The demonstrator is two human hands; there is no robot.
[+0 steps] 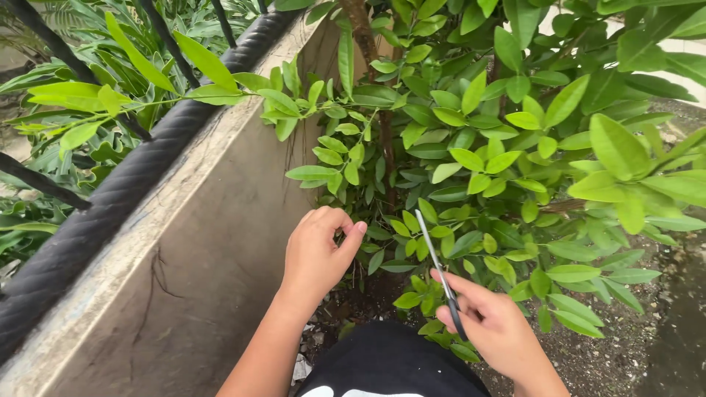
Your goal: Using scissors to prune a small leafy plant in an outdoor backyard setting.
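My right hand (491, 323) grips a pair of black-handled scissors (437, 263), blades pointing up into the low leaves of a green shrub (471, 147). My left hand (318, 250) is curled at the shrub's lower left side, fingers pinched around a small twig or leaf near the thin brown trunk (385, 140). The scissor blades look nearly together and sit a little right of the left hand, not touching it.
A low concrete wall (206, 242) topped by a black twisted metal rail (110, 198) runs along the left, with more foliage behind it. Bare soil and gravel (632, 331) lie at right. My dark-clothed knee (390, 364) is at the bottom.
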